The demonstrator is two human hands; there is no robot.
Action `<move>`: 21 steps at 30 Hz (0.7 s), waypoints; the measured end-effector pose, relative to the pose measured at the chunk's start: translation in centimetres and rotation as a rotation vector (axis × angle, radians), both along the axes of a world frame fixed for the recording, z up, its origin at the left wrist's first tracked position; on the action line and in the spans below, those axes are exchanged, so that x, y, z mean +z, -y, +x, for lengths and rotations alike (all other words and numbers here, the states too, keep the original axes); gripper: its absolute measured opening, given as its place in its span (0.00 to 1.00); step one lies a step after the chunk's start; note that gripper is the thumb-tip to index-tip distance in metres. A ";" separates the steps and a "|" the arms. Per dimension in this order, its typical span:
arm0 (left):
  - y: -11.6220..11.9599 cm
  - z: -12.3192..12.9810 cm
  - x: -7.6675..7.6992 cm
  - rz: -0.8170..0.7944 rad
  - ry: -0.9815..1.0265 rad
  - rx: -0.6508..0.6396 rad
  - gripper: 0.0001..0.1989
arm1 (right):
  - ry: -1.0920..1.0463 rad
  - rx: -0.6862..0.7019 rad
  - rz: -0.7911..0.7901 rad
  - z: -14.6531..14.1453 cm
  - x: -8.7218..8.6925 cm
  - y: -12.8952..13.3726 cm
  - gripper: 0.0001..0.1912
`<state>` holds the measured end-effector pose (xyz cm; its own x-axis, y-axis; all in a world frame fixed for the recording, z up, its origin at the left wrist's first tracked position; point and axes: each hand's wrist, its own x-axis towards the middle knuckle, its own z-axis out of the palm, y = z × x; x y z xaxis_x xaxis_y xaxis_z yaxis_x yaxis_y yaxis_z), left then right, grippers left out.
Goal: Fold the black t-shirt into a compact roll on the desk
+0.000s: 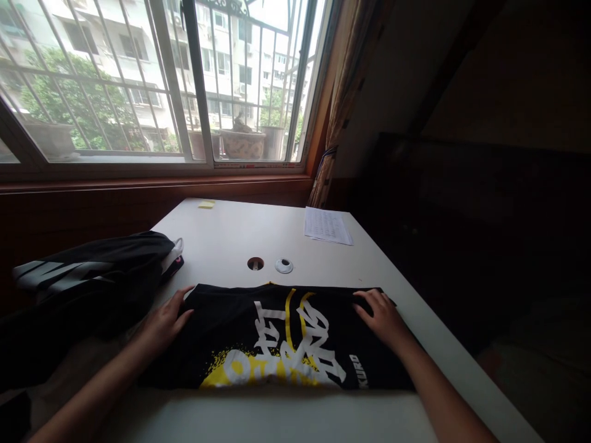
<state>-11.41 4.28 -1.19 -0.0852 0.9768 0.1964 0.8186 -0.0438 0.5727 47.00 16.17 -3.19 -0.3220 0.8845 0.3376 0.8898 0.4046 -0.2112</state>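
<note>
Flatly, the black garment (277, 335) lies folded on the white table (221, 246), spanning the space between the fingers of 2 hands. At its left end, the left hand (162, 321) has thumb and forefinger well parted, tips at the cloth's far corner. At the opposite end, the right hand (384, 315) has its thumb spread from the fingers, tips on the cloth. Beyond and between the fingertips are a round hole (255, 264) and a white disc (282, 269). Dark clothes (111, 258) are heaped outside the left fingers; papers (327, 226) lie beyond the right ones.
</note>
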 end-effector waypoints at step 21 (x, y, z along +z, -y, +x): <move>5.6 -1.0 3.2 -0.198 -0.145 -0.193 0.20 | -0.100 -0.085 -0.045 9.9 0.5 5.7 0.14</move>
